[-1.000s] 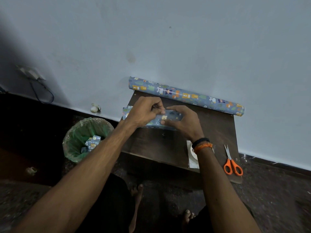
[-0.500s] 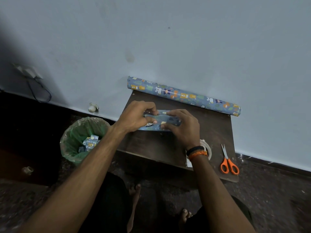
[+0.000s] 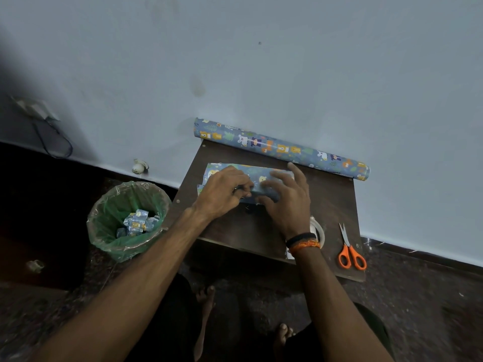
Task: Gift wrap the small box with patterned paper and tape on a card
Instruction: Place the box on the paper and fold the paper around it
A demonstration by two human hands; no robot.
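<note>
Bin w/ paper scraps on floor, left of table. Wrapped box lies mid-table. Left hand pinches paper at its front edge; right hand presses on it, fingers spread. Paper roll along wall, tape & scissors far right.

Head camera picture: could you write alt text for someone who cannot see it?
A person's left hand and right hand press patterned paper around a small box on a dark wooden table. A paper roll lies along the wall; orange scissors sit at right, a green-lined bin stands left.
</note>
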